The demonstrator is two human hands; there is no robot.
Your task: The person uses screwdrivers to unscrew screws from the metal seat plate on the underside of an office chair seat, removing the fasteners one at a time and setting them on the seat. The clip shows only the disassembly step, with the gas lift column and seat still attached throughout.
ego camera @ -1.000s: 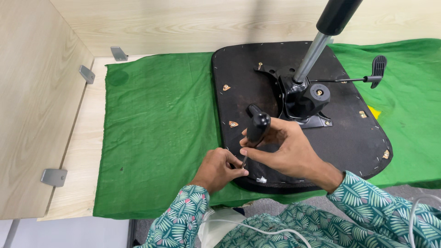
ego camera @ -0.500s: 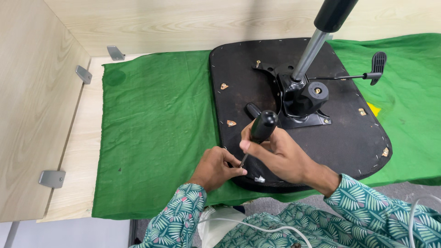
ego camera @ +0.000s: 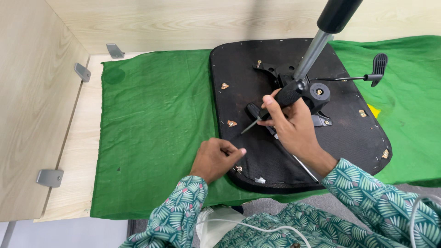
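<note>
Head view: black upholstered chair seat base (ego camera: 340,138) lies upside down on a green cloth (ego camera: 156,124) spread over a light wood tabletop (ego camera: 82,151).

Right hand (ego camera: 294,124) is clenched around the black handle of a slim metal-shaft screwdriver (ego camera: 275,103). The shaft angles down-left and the tip sits just beside a small brass-coloured bracket (ego camera: 232,123) on the seat's left part. Can't tell if the tip actually touches the seat.

Left hand (ego camera: 216,158) rests at the seat's near-left edge. Fingers are curled and the fingertips (ego camera: 240,151) pinch together on the black fabric next to a small screw (ego camera: 238,168). Whether something tiny is held between them can't be made out.

Black metal tilt mechanism (ego camera: 317,94) is bolted at seat centre. A grey gas-lift column with black sleeve (ego camera: 321,32) rises from it toward the camera. A thin lever rod with black paddle handle (ego camera: 379,69) sticks out to the right.

More brass brackets are on the seat: one near the top left (ego camera: 225,86) and two on the right side (ego camera: 363,113) (ego camera: 385,154).

Grey metal angle brackets (ego camera: 49,177) join the wood side panel (ego camera: 32,101) to the tabletop.

Both sleeves (ego camera: 367,193) are teal with a leaf print.
</note>
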